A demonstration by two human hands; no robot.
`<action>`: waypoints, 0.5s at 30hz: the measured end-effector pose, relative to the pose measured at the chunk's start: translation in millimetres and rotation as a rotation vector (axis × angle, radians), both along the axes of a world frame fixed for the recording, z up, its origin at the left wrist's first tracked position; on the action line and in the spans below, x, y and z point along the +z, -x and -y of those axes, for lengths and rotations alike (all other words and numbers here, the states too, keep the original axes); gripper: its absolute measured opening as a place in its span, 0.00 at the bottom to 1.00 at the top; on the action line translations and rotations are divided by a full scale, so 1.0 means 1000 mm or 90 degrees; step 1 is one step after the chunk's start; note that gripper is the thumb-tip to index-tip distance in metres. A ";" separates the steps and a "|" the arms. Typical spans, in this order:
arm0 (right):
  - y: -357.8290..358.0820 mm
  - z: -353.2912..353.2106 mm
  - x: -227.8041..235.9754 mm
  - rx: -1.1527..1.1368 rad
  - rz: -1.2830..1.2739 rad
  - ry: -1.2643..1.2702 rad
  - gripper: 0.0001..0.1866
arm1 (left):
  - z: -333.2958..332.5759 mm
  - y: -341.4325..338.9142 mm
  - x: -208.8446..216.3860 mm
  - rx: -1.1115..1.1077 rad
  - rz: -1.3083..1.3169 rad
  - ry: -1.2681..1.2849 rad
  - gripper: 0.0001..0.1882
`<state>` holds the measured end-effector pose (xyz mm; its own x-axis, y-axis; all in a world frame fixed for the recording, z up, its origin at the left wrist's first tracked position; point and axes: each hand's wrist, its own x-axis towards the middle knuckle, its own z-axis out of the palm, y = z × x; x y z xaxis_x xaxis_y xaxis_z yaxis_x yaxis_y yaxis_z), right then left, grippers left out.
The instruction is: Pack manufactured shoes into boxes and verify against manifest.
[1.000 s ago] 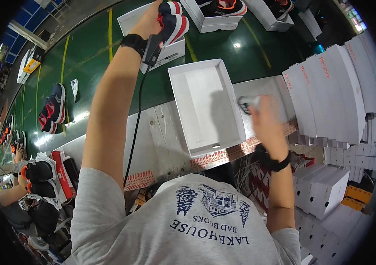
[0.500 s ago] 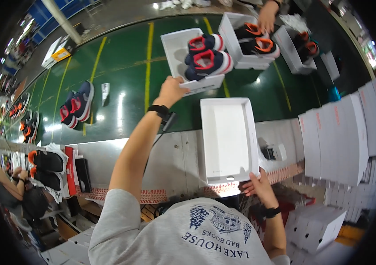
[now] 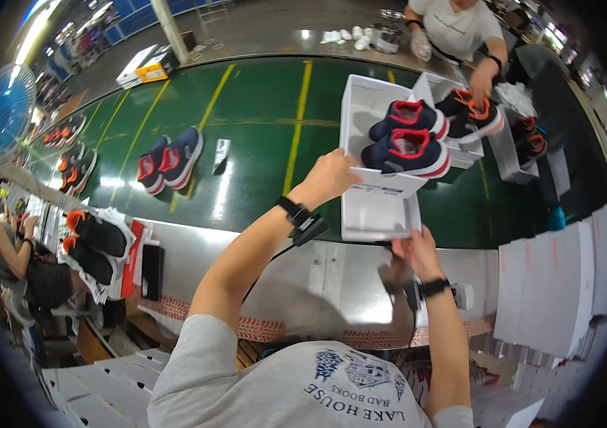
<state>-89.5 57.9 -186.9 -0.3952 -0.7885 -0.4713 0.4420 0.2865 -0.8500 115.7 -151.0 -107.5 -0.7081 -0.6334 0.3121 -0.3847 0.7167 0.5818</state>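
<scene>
My left hand [image 3: 326, 178] is closed on the near left corner of a white shoe box [image 3: 355, 107] on the green conveyor. Two navy shoes [image 3: 409, 151] with red linings and white-and-red soles sit across the box's right side. My right hand [image 3: 421, 255] grips the near edge of a second white box part [image 3: 377, 222], open side up. Its far end is hidden beneath or behind the shoe box; I cannot tell which.
Across the belt a co-worker's hand [image 3: 485, 77] touches black-and-orange shoes [image 3: 471, 123] in another box. A navy pair [image 3: 170, 160] and a paper tag [image 3: 221, 154] lie left on the belt. White boxes [image 3: 542, 292] stand stacked at right; a fan [image 3: 5, 110] is far left.
My right hand has pushed the empty white box part forward, up to the shoe box. My left hand stays on the shoe box corner. The view has shifted left, showing more of the co-worker.
</scene>
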 end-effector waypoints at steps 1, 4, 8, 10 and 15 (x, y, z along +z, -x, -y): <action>0.000 0.021 0.004 -0.007 0.005 0.021 0.21 | -0.002 -0.004 -0.013 0.007 -0.002 0.024 0.15; 0.009 0.064 -0.010 -0.035 0.076 0.070 0.15 | -0.009 -0.002 -0.034 0.042 0.035 0.033 0.13; 0.008 0.091 -0.023 -0.047 0.140 0.134 0.17 | -0.005 0.007 -0.026 0.026 0.034 0.046 0.12; 0.010 0.089 -0.018 -0.069 0.131 0.131 0.18 | -0.004 0.017 -0.028 -0.004 0.009 0.055 0.13; -0.001 0.086 -0.008 -0.053 0.139 0.157 0.29 | -0.009 0.024 -0.028 0.021 0.062 0.077 0.13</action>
